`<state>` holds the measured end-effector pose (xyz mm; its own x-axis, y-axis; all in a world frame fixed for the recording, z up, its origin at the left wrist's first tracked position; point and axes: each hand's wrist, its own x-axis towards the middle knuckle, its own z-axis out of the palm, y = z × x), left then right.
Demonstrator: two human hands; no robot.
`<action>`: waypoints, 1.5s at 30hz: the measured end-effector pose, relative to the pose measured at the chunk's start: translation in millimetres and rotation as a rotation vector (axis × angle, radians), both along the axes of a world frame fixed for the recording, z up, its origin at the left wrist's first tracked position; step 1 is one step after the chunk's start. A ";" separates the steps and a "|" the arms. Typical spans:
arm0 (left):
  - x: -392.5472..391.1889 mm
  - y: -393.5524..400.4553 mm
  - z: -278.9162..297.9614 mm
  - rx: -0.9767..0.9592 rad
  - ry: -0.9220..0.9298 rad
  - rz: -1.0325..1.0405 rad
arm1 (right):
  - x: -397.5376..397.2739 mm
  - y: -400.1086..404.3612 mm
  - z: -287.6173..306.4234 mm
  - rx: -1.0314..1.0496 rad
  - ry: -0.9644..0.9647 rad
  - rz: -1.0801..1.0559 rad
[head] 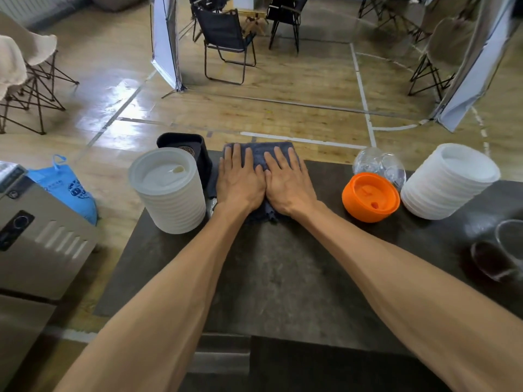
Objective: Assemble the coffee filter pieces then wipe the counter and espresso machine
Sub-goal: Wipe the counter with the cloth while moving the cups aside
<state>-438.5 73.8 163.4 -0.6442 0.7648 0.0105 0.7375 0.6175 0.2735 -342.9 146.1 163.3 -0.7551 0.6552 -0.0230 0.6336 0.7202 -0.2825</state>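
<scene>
Palms flat, left hand (240, 179) and right hand (288, 182) together on grey cloth (259, 154) — a wide sweep could topple the orange lid (370, 198).

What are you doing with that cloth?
A person presses both hands flat on a dark blue cloth at the far edge of the dark counter, the left hand beside the right hand. White lid stacks and an orange lid stand on either side.
</scene>
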 end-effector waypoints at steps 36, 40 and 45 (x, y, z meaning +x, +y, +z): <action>81.4 -182.9 43.9 0.781 -0.006 0.378 | 191.0 -54.9 35.5 0.119 0.613 -0.592; 53.3 -179.9 36.3 0.774 -0.045 0.494 | 188.4 -35.1 32.7 0.131 0.492 -0.677; 42.1 -173.2 26.4 0.722 -0.119 0.528 | 184.4 -28.9 26.5 0.129 0.418 -0.683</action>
<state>-396.3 -99.4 189.8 -0.9370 0.2025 0.2848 0.3492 0.5162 0.7820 -158.5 117.2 189.9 -0.1172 0.9529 0.2796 0.8053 0.2559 -0.5347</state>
